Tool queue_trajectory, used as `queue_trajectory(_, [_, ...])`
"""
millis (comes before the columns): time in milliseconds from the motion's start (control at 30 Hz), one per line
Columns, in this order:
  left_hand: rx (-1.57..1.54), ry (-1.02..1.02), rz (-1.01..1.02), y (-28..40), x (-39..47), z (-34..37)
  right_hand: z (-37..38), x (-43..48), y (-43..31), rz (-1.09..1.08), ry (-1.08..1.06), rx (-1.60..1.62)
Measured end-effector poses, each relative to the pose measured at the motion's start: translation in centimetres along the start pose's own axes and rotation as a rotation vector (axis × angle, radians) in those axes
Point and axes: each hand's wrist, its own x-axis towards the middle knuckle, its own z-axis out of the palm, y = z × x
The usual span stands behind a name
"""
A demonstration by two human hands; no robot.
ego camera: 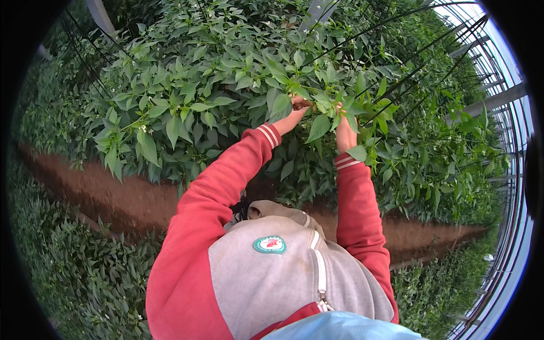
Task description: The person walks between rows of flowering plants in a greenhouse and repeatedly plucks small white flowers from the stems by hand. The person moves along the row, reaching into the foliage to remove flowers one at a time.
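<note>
Leafy green plants with small white flowers, apparently pepper plants (pixel 204 80), fill the row before me. My left hand (pixel 295 114) reaches into the top of one, its fingers curled in on a leafy shoot (pixel 319 102). Just to the right, my right hand (pixel 346 134) is raised at the same shoot, with a fingertip showing among the leaves. Broad leaves cover most of the right fingers, so their grip is hidden. A large leaf (pixel 318 128) hangs between the two hands.
Dark strings (pixel 408 80) slant down into the plants from the upper right. A bare soil path (pixel 127 199) runs below the row, with another planted row (pixel 93 280) behind me. A greenhouse frame (pixel 488 100) curves along the right. A grey post (pixel 316 15) stands among the plants.
</note>
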Motion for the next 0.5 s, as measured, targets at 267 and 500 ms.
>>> queue_trajectory(267, [-0.271,-0.375,-0.111,0.5,0.5,1.1,-0.7,-1.7,-0.8,0.012,-0.121,-0.028])
queue_trajectory(500, [0.276,-0.297,0.192,0.8,-2.4,1.7,0.8,-3.6,-2.5,-0.123,-0.001,-0.054])
